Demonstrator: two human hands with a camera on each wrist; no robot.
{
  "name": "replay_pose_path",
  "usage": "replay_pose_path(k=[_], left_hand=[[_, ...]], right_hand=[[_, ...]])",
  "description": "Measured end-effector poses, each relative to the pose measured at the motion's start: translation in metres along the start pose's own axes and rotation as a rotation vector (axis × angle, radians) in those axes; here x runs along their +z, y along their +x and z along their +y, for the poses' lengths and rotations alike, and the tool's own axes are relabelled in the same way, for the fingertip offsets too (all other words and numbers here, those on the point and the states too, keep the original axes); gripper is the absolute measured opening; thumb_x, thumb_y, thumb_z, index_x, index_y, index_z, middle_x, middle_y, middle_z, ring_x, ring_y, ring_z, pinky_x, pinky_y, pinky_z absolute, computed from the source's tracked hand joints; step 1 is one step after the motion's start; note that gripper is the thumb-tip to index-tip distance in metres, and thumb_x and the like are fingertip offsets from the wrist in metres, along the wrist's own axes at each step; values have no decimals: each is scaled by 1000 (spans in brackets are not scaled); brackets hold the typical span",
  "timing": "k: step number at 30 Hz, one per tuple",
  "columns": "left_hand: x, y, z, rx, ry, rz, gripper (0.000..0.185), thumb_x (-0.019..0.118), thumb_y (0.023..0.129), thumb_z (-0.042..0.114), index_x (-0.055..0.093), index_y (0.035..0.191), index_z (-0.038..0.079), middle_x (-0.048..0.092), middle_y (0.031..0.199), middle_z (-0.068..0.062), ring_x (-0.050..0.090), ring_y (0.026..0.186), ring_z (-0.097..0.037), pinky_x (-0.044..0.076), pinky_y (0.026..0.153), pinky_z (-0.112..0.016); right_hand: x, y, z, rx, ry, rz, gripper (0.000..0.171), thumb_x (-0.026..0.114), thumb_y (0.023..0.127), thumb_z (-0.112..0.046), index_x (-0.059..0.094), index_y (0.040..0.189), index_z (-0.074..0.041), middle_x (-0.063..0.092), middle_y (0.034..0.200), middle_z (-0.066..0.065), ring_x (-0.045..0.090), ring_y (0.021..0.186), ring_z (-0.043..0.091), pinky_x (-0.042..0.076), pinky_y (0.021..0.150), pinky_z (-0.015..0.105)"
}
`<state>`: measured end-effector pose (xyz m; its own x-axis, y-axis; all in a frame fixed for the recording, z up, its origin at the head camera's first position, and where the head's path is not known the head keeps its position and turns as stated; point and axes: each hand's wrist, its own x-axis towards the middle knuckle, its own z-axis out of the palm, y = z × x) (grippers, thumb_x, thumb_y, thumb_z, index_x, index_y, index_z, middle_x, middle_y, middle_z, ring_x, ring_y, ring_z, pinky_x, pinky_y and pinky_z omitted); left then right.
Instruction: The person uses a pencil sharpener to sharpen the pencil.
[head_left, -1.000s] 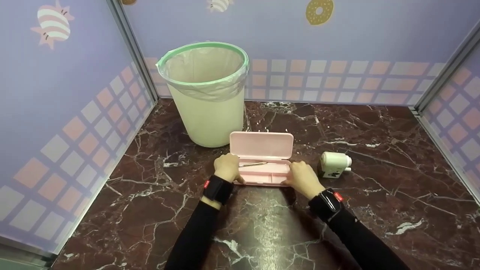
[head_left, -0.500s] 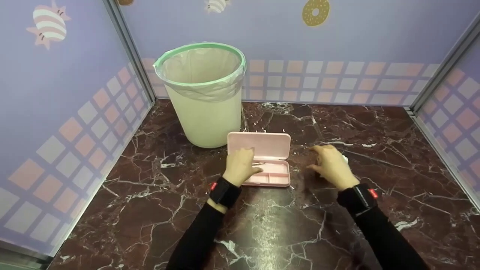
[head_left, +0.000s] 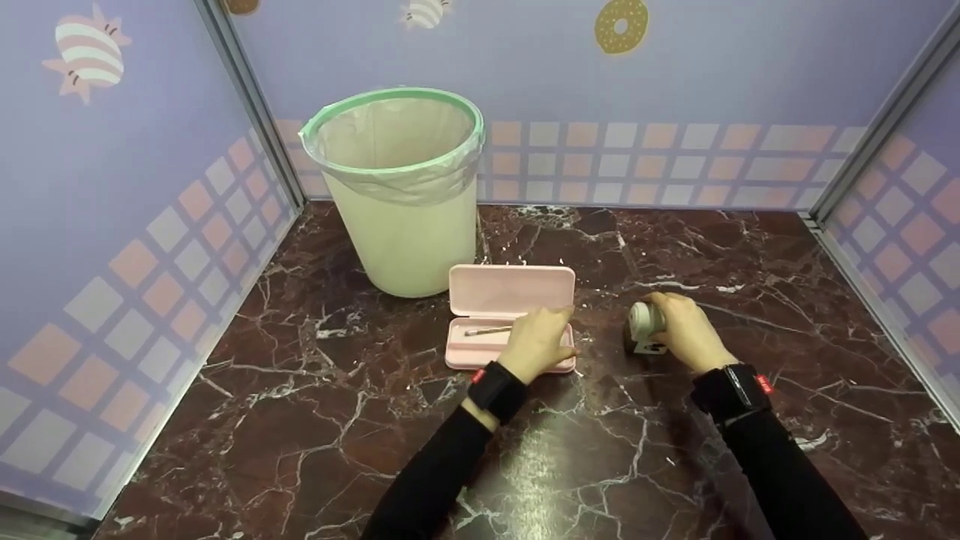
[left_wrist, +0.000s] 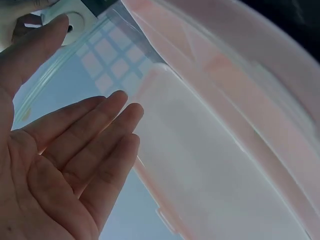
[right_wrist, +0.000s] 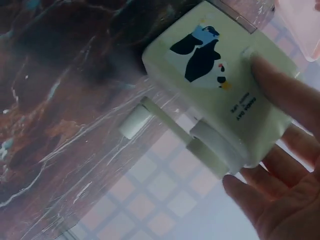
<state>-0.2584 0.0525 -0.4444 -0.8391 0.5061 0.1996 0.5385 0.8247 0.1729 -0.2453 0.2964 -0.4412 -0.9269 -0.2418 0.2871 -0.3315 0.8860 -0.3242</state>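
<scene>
Pencil [head_left: 487, 331] inside open pink case [head_left: 511, 290]

Both arms in long black sleeves, snug fit, running down to the wrists. Each wrist carries a black band w/ a boxy black unit on top, like a watch or small cam housing, glossy face; small red tag w/ tiny white marks on each band, text too small to read. Left hand [head_left: 536, 343] and right hand [head_left: 686, 334] bare, no gloves, no rings seen. Short strip of bare wrist shows betw. left band & cuff
</scene>
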Motion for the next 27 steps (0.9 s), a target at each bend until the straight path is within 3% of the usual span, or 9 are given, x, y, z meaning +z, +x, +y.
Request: replay_pose_path(k=[8, 12, 18, 27], left_hand=[[7, 6, 16, 53, 3, 12, 69, 78, 80, 44, 57, 137, 12, 73, 115, -5, 72, 96, -22, 58, 80, -33], [11, 11, 24, 69, -45, 47, 84, 77, 79, 49, 46, 146, 7, 69, 125, -9, 71, 101, -24, 57, 84, -31], [17, 19, 41, 10, -136, 92, 97, 79, 75, 54, 41, 148, 3, 66, 130, -12, 69, 106, -24, 57, 86, -31], [28, 26, 54, -84, -49, 123, 77, 82, 75, 44, 53, 136, 6, 70, 119, -7, 71, 100, -20, 58, 82, -29]], right_hand=[[-6, 7, -8, 45, 24, 11, 47, 80, 70, 4, 59, 111, 12, 63, 108, 34, 62, 98, 51, 50, 85, 60], [-13, 10, -20, 91, 0, 50, 48, 79, 76, -6, 57, 112, 16, 62, 108, 36, 62, 96, 51, 50, 83, 60], [-18, 13, -35, 154, -22, 108, 47, 76, 83, -20, 59, 106, 17, 64, 97, 35, 61, 90, 52, 48, 77, 60], [-18, 13, -48, 173, -20, 167, 45, 78, 80, -26, 62, 90, 15, 66, 86, 33, 63, 80, 52, 50, 69, 59]])
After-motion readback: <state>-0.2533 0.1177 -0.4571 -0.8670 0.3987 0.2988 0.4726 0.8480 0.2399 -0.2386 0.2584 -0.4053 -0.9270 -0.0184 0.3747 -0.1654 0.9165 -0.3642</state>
